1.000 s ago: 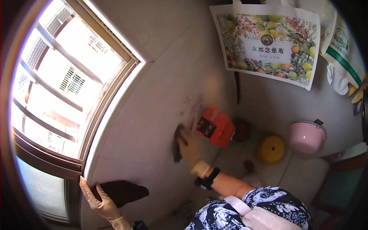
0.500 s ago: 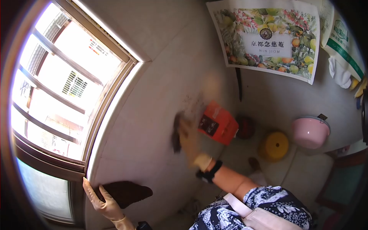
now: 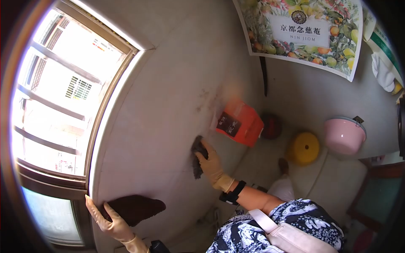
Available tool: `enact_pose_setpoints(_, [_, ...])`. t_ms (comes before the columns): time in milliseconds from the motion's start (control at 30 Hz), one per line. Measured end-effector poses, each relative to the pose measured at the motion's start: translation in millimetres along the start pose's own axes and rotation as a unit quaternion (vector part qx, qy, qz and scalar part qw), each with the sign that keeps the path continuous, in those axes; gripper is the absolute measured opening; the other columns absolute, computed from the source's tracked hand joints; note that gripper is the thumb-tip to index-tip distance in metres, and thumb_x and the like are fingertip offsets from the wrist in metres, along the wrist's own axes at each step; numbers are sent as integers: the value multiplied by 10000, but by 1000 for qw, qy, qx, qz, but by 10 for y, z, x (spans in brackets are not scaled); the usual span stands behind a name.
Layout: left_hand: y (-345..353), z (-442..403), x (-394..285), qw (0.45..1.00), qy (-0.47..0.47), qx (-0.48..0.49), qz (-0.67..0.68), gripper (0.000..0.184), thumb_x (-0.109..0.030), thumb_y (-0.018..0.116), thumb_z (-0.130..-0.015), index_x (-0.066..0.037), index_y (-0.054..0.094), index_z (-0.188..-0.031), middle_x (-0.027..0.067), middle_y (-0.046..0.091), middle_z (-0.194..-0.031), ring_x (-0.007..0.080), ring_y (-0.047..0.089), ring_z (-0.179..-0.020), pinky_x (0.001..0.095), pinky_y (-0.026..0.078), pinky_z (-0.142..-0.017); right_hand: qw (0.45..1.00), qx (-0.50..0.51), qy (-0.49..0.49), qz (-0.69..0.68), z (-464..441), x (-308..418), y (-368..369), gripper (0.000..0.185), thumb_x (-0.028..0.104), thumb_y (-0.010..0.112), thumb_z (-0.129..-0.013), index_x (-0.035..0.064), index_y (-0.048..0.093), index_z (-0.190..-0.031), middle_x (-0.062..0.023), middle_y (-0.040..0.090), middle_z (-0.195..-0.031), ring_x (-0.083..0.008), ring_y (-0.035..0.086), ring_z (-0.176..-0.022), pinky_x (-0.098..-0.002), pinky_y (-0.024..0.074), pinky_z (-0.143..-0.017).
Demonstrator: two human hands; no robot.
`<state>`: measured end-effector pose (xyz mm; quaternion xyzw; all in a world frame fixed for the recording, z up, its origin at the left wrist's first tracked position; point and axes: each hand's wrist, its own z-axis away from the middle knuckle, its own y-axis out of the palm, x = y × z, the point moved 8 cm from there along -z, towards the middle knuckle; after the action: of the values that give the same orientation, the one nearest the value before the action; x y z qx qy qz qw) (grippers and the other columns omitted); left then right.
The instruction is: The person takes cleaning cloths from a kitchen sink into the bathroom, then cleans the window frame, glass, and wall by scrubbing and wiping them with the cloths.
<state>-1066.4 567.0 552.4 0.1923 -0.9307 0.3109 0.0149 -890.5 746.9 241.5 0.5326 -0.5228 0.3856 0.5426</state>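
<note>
Right hand [image 3: 214, 165], in a pale glove, is at the tiled wall [image 3: 156, 109]; fingers curl over a dark grey scrubbing pad [image 3: 197, 162], thumb pinching from the near side. Pad lies against the wall, below brownish smudges [image 3: 203, 99] and left of a red packet [image 3: 241, 124] in view. Left hand [image 3: 113, 227], also gloved, rests by the window frame [image 3: 84, 211], thumb and forefinger spread apart, forefinger tip touching the frame's edge. Dark brown patch [image 3: 137, 210] just beside that thumb; cannot tell whether cloth or shadow. Farther right: yellow stool [image 3: 300, 155], pink basin [image 3: 345, 137].
</note>
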Motion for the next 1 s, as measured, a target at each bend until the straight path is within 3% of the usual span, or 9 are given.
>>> enact_pose_setpoints(167, [-10,-3,-28,1000,-4,-9,-6,427,-17,525,-911,7,453,-1331,156,508,-1331,318,497,-1216,398,409,-1025,992,-83,-39,86,-226,-325,-180,376,193,588,-878,23,548,-1211,-213,567,-1205,-358,567,-1076,-386,460,-911])
enact_pose_setpoints(267, [8,6,-22,1000,3,-20,-20,396,-53,505,-939,-2,461,-1329,152,514,-1325,299,499,-1216,396,409,-1027,974,-105,201,19,-86,-1062,-286,366,178,584,-879,20,548,-1207,-212,585,-1165,-356,576,-1051,-388,463,-892])
enact_pose_setpoints(333, [23,5,-19,1000,15,-20,-14,397,-51,507,-937,3,460,-1328,154,512,-1327,299,497,-1218,395,408,-1028,991,-62,9,119,-8,-757,-100,359,168,581,-877,17,547,-1201,-207,603,-1081,-359,586,-993,-397,473,-836])
enact_pose_setpoints(467, [4,2,14,999,28,-11,-17,397,-41,507,-935,7,459,-1326,155,506,-1333,300,492,-1224,393,401,-1033,980,-143,-81,115,-163,-696,-104,295,95,568,-894,7,579,-1176,-189,613,-1050,-330,584,-976,-390,468,-877])
enact_pose_setpoints(533, [-7,12,30,1000,26,-8,-8,399,-39,504,-936,7,456,-1329,155,506,-1333,301,492,-1224,392,400,-1035,957,-124,235,-117,-283,-1560,-195,347,133,582,-857,17,562,-1184,-231,592,-1061,-405,567,-964,-439,465,-822])
enact_pose_setpoints(567, [8,4,37,999,29,-9,-18,406,-37,503,-935,5,449,-1335,154,504,-1336,300,490,-1226,390,397,-1038,957,-130,230,-117,-235,-1521,-181,347,133,582,-857,17,562,-1184,-231,592,-1061,-405,567,-964,-439,465,-822])
enact_pose_setpoints(633, [45,7,-1,999,30,-6,-29,413,-35,502,-934,4,442,-1341,153,502,-1339,300,488,-1229,388,394,-1042,985,-85,-59,136,-109,-453,-124,329,117,573,-853,25,575,-1169,-243,588,-1068,-419,559,-963,-455,461,-830])
enact_pose_setpoints(967, [6,20,-61,1000,12,-12,-1,417,-25,501,-928,8,443,-1340,155,488,-1353,301,478,-1239,394,387,-1047,982,-39,-51,178,-93,-535,-88,320,149,546,-869,-11,573,-1144,-242,587,-1082,-437,554,-970,-455,460,-854])
enact_pose_setpoints(1000, [-10,19,-77,999,0,-20,27,411,-23,502,-927,10,450,-1334,156,489,-1353,303,477,-1240,395,386,-1047,984,-43,62,159,-207,-1041,-174,322,152,537,-873,-2,568,-1155,-236,581,-1108,-432,554,-986,-450,460,-866])
